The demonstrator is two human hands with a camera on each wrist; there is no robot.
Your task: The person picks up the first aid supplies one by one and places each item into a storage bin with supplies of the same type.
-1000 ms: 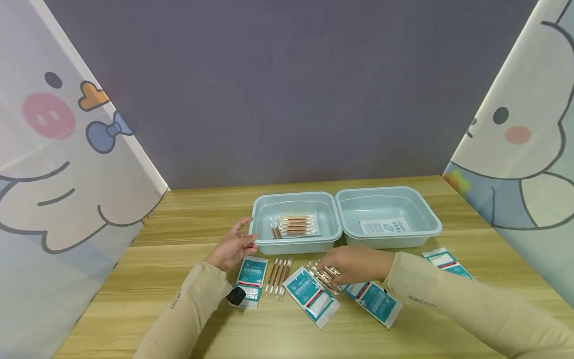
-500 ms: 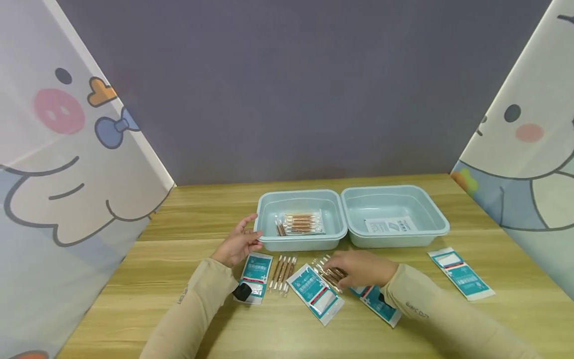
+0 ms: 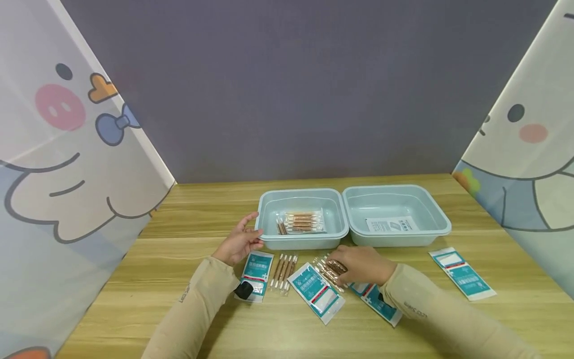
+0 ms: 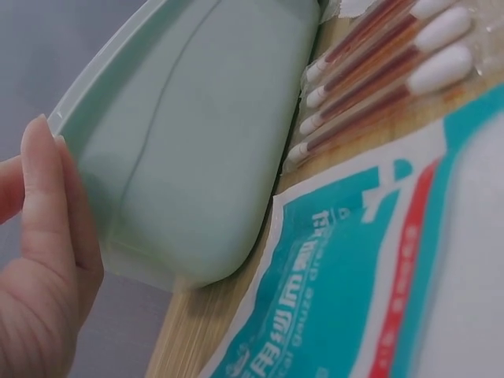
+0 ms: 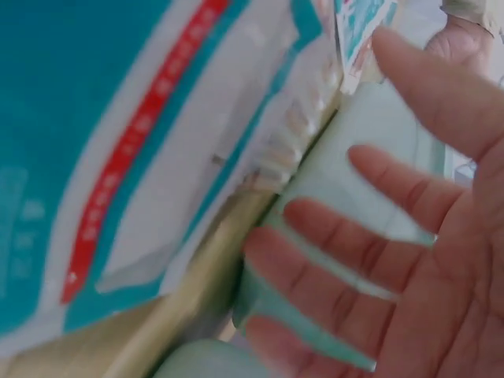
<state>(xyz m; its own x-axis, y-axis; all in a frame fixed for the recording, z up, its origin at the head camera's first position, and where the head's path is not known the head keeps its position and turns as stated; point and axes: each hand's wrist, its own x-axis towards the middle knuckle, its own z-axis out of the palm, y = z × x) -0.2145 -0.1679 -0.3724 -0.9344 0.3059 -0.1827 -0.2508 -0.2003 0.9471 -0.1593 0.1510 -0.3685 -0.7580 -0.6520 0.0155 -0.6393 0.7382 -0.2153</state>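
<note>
My left hand point(image 3: 239, 243) touches the left end of a pale blue basin point(image 3: 300, 244), with straight fingers point(image 4: 43, 189) at its rim in the left wrist view. Inside that basin lie clear packs of brown-stemmed cotton swabs point(image 3: 305, 222). My right hand point(image 3: 364, 267) reaches down over another clear pack of cotton swabs point(image 3: 329, 275) in front of the basins, hiding part of it. In the right wrist view its fingers point(image 5: 323, 283) are spread, with nothing between them. Beside this pack lie a teal and white gauze dressing packet point(image 3: 317, 293) and a second gauze packet point(image 3: 375, 302), partly under the right wrist.
A second basin point(image 3: 396, 240) stands against the first on the right, holding a white packet point(image 3: 391, 224). Another swab pack point(image 3: 283, 271) and a gauze packet point(image 3: 256, 271) lie near my left wrist. One more gauze packet point(image 3: 464, 275) lies at the far right.
My right forearm has swung nearer to me, uncovering the far-right gauze packet. The right hand stays over the swab pack, and the left hand stays at the basin. The head view has shifted slightly.
</note>
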